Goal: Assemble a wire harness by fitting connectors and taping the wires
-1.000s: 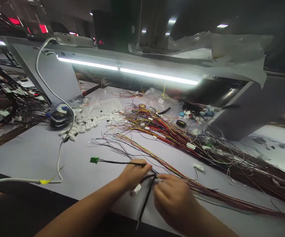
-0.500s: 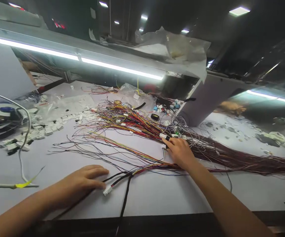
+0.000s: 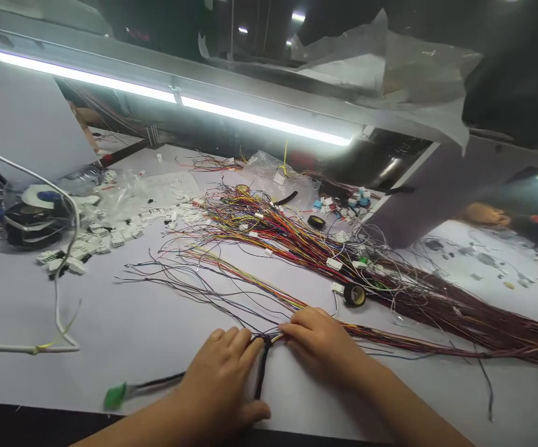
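Near edge of the grey table (image 3: 133, 323): left hand (image 3: 225, 372) laid palm down, fingers stretched out and open, on a black cable (image 3: 262, 366) just where its branches meet. Right hand (image 3: 322, 341) at the same spot from the other side, fingertips bent down onto the coloured wires (image 3: 390, 338) running out of the black wrap. Pinched or merely pressed, cannot tell. Hands nearly touching, the stem of the black cable passing down between them toward the table's edge.

From under the left palm, a thin black branch out to the left, ending in a green plug (image 3: 115, 396) flat on the table. Just beyond the right hand, a small roll of black tape (image 3: 355, 293) on its side.

Farther back, a wide heap of loose wire (image 3: 273, 233), fanned out across the middle. To the left, a scatter of white plugs (image 3: 105, 236), a stack of tape rolls (image 3: 31, 217) and a white cord (image 3: 61, 273) looping down past them. At the back, a lit light bar (image 3: 250, 121) — under it a crumpled clear bag (image 3: 273, 177). Far right, another person's hand (image 3: 483, 214) over the next table.
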{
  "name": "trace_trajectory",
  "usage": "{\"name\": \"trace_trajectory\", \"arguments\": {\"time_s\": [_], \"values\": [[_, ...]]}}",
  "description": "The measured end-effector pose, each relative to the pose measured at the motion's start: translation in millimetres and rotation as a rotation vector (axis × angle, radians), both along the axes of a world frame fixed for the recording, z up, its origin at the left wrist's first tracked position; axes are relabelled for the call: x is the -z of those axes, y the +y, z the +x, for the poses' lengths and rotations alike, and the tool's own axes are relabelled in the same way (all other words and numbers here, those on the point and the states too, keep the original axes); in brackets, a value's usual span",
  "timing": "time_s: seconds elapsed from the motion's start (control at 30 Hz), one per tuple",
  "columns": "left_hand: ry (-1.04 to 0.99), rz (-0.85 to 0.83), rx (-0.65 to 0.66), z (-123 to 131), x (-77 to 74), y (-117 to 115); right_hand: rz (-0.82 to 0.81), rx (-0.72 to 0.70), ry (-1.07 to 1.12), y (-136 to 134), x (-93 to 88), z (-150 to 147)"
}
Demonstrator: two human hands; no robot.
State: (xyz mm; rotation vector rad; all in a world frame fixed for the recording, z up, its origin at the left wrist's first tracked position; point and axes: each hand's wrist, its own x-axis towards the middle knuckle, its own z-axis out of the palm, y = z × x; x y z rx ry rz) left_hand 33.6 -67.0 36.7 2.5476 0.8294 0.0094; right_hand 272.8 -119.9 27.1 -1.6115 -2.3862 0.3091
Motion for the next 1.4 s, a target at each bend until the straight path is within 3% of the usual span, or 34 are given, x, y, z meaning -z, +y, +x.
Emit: {"name": "trace_trajectory", "arguments": {"time_s": [0.17, 0.37, 0.47, 0.6, 0.7, 0.9, 1.1, 1.23, 1.4], "values": [[-0.011, -0.129, -0.049, 3.3, 11.1, -2.9, -0.089, 0.012, 0.131, 9.0, -7.8, -6.1], [-0.071, -0.392, -0.129, -3.8, 5.7, 17.8, -0.145, -0.066, 0.075, 18.7, -7.7, -15.6], [-0.096, -0.537, -0.14, -3.0, -0.5, 24.4, -0.096, -0.075, 0.04, 14.3, -1.8, -13.3], [-0.193, -0.667, -0.231, 2.3, -5.4, 30.5, 0.095, -0.057, 0.062, 5.7, 8.5, -11.2], [-0.253, -0.577, -0.204, 9.7, -6.4, 38.9, 0.225, -0.032, 0.15, 0.8, 12.9, -11.1], [-0.123, -0.383, 0.122, 21.0, -10.6, 53.9, 0.259, 0.006, 0.2, -1.0, 17.0, -11.7], [-0.054, 0.284, 0.194, 19.8, 5.6, 48.4, 0.046, 0.009, 0.146, 5.6, 12.5, -17.5], [-0.001, 0.398, 0.141, -2.2, 11.2, 56.6, -0.122, 0.01, 0.067, 14.1, -3.9, -21.6], [0.088, 0.401, -0.07, -61.8, 2.1, 90.5, -0.158, -0.099, -0.04, 41.4, -17.8, -40.8]]}}
